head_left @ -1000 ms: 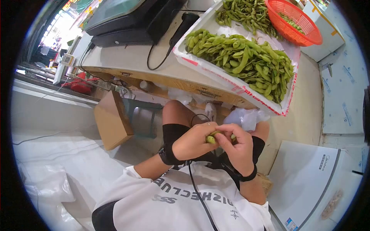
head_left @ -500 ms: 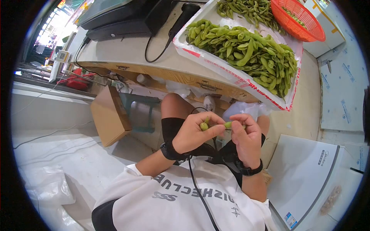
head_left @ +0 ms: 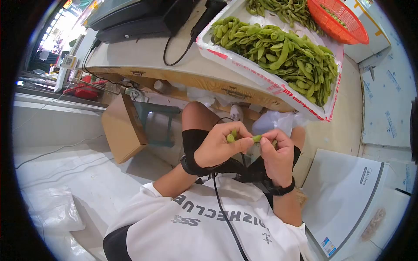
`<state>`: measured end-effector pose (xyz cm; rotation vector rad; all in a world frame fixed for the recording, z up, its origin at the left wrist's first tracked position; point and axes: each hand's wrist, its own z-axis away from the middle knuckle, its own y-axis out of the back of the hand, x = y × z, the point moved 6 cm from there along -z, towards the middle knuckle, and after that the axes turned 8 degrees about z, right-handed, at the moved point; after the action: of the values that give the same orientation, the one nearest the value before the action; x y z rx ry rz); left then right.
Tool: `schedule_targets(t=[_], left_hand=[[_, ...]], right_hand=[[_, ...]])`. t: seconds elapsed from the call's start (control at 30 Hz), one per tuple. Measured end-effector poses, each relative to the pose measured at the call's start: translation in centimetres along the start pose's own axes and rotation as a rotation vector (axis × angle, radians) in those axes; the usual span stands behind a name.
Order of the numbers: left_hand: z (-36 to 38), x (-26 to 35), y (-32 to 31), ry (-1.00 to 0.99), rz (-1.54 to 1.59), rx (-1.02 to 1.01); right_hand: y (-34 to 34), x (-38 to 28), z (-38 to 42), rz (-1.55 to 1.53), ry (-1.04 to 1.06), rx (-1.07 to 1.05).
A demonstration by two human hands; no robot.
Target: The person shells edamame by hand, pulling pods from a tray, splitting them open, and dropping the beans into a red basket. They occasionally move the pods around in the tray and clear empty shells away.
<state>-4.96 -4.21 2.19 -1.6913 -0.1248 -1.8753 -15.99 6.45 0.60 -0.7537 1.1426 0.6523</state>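
A green soybean pod is stretched between my two hands above my lap. My left hand pinches one end of it between thumb and finger. More pods are tucked in that hand's curled fingers. At the pod's other end, my right hand is closed, with thumb and fingertips on it. A bit of green also shows by the right fingers, too small to name. Beyond my hands, a heap of soybean pods fills the near part of a white foam tray on the counter.
An orange-red basket holding some shelled beans sits at the tray's far right. A black counter machine stands at the back left. Below are a cardboard box, a green stool, and a white Midea appliance at right.
Both hands stay together over my lap, with only small finger movements on the pod. The right fingertips have shifted slightly. The view has tilted a little.
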Motion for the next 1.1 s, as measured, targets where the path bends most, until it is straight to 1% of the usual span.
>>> schedule_targets(t=[0.07,0.17,0.27,0.37,0.47,0.57,0.67,0.77,0.87,1.0,1.1], left_hand=[[-0.2,-0.7,0.0,0.045,0.149,-0.037],[0.0,-2.6,0.2,0.253,0.404,-0.072],[0.1,-3.0,-0.5,0.318,0.732,-0.134],[-0.2,-1.7,-0.5,0.171,0.211,0.082],[0.3,1.7,-1.4,-0.513,-0.527,0.126],[0.5,2.2,-1.2,-0.562,-0.605,0.131],[0.6,1.4,-1.0,-0.391,-0.501,0.085],[0.0,-1.7,0.3,-0.121,-0.122,0.152],[0.0,-2.2,0.1,0.119,0.17,0.157],[0.0,-3.3,0.2,0.138,0.398,0.151],[0.0,-3.4,0.0,0.143,0.578,0.144]], right_hand=[[-0.4,0.6,0.0,-0.098,-0.005,0.017],[-0.6,1.6,0.1,-0.127,0.025,0.043],[-1.3,1.0,0.1,-0.274,-0.061,0.016],[-0.5,1.5,-0.5,-0.284,-0.083,0.038],[0.2,1.1,-0.4,-0.129,-0.058,0.079],[0.2,0.9,-0.2,0.06,0.003,0.084],[0.0,0.2,0.2,0.122,0.054,0.063],[-1.0,-0.4,0.7,0.198,0.137,0.031],[-1.0,0.1,0.6,0.132,0.134,0.003],[-0.9,0.5,0.6,0.092,0.116,-0.01],[-0.9,2.0,0.7,-0.055,0.014,-0.019]])
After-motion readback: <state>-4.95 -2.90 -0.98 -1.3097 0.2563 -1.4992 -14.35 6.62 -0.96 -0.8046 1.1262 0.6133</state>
